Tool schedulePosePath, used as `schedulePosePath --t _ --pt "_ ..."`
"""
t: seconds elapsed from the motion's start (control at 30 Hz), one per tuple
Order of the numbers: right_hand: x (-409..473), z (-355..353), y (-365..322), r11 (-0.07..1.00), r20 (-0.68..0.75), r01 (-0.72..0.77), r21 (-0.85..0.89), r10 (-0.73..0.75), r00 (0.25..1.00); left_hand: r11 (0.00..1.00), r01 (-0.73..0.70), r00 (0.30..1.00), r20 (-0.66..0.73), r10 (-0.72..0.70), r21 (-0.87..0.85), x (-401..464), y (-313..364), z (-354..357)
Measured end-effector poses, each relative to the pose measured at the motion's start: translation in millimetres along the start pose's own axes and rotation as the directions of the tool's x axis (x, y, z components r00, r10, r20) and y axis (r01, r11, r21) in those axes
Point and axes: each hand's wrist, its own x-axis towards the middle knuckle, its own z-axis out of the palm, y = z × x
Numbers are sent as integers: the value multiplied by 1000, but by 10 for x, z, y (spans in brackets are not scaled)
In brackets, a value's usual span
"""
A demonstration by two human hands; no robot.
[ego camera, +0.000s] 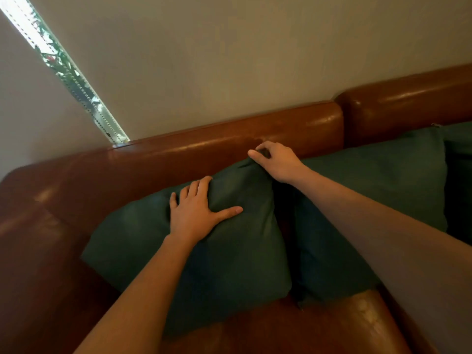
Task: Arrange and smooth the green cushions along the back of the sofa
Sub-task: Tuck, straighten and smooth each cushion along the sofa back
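Brown leather sofa point(229, 139) fills the lower view, its padded back running under a plain beige wall point(229, 47), with a bright window strip point(63, 70) slanting down to the back's left part. Front cushion point(204, 251), dark green, leans tilted against the sofa back near the left armrest, bottom edge on the seat. Left hand point(196, 213) lies flat on the cushion's upper face, fingers spread wide, thumb out to the right, gripping nothing. Right hand point(275, 162) sits at the cushion's top right corner, just in front of the sofa back, fingers curled and pinching a fold of the green fabric there. Second cushion point(370, 187), same green, stands just right of the front cushion, against the sofa back, its left edge tucked behind the first; the right forearm crosses over it. Third green cushion point(459, 162) shows at the right edge, mostly cut off. Bare shiny seat leather shows below the cushions.
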Motion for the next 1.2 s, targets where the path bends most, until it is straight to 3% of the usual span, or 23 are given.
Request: schedulePosePath --t 0.1,0.23,0.33,0.4,0.47,0.57,0.77,0.9,0.97,1.07,1.2 --pt "-5 -81 51 997 28 71 -35 -70 997 1000 -11 1000 -7 11 4 -8 5 -19" --pt "38 5 78 990 -99 27 -135 -41 994 1000 -26 999 -22 26 15 -35 59 24" --pt "-46 26 80 940 -200 181 -288 -244 949 1000 -18 1000 5 18 -2 24 60 3" --pt "-59 -13 105 854 -58 322 -409 -376 925 1000 -23 1000 14 23 -6 45 60 -8" --pt "-20 -83 85 817 67 342 -464 -352 934 999 -32 999 12 32 -1 26 60 5" --pt "61 -162 15 777 117 396 -489 -392 913 999 -40 999 -3 40 19 -10 53 54" --pt "102 -240 -3 857 92 405 -320 -397 913 999 -47 999 -16 48 11 18 -2 68" --pt "102 -183 43 858 41 415 -302 -424 905 999 -43 999 0 43 0 42 16 33" --pt "91 -186 109 934 -41 310 -177 -322 946 999 -42 999 14 42 -4 73 27 14" --pt "99 -200 188 987 8 115 -109 -115 993 999 -46 999 14 46 6 100 52 21" --pt "80 -161 161 997 -40 70 -30 -72 997 999 -46 999 -3 46 -4 92 36 32"
